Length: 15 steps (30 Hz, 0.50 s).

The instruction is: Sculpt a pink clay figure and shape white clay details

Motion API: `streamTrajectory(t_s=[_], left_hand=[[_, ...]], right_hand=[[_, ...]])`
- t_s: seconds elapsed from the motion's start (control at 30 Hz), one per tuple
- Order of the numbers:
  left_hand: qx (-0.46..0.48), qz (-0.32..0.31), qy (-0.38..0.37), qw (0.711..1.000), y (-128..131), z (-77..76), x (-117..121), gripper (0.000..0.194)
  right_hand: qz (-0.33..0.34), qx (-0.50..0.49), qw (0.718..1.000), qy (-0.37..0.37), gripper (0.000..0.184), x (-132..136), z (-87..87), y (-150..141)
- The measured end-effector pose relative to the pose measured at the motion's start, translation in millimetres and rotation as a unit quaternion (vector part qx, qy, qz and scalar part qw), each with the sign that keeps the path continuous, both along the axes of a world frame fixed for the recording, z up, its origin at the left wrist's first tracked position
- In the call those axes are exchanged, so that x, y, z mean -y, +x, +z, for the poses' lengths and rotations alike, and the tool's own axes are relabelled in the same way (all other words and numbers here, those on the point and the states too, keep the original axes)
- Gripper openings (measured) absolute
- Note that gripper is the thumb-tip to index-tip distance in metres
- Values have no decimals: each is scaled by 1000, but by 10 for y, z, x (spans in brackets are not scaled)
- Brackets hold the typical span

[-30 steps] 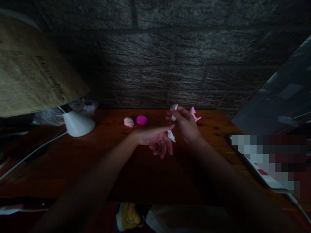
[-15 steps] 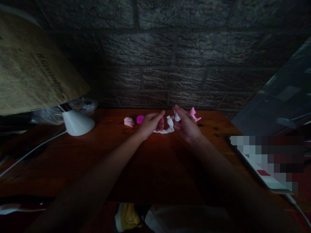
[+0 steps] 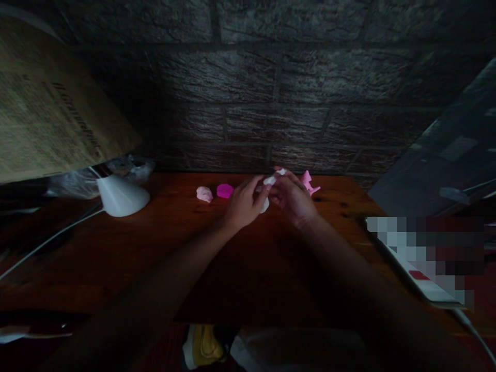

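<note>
White clay (image 3: pixel 270 181) was pinched by L hand (image 3: pixel 246 204) & R hand (image 3: pixel 294 199) tog., over bench (image 3: pixel 263 274); magenta lump (image 3: pixel 223 191) was seen nr L, pink figure (image 3: pixel 308 182) nr R!

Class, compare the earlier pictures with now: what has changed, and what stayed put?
The left hand, spread before, has moved up in the picture and turned; it now closes on the white material beside the right hand, which held some already. The pale lump, magenta lump and pink figure stayed put.
</note>
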State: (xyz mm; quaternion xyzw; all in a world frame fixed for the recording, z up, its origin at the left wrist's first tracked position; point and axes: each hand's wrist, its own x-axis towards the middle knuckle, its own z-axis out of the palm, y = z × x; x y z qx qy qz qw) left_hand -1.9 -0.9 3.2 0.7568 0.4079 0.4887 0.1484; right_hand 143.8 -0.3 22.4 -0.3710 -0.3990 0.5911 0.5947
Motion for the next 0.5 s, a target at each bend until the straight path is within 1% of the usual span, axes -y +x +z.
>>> streamTrajectory(t_s=[0.07,0.13,0.17,0.2,0.27,0.33,0.4,0.5], left_hand=[[5,21,27,999,-19,-5,-26,39],[6,39,93,995,-26,21,-20,48],[0,36,122,992,-23,40,-7,49],[-12,18,137,990,-17,58,10,46],[-30,-26,128,991,4,83,49,37],[-25,-49,104,993,23,93,77,33],[3,-41,75,996,28,95,81,29],[67,6,20,998,-1,94,34,26]], right_hand=[[1,18,1000,0,35,0,-21,-6],[21,20,1000,4,38,13,-33,-21],[37,16,999,9,38,21,-39,-30],[51,8,999,14,38,30,-46,-40],[70,-5,997,20,38,41,-65,-60],[83,-10,996,18,36,42,-85,-77],[105,-2,994,14,33,39,-97,-94],[144,23,989,11,30,46,-93,-116]])
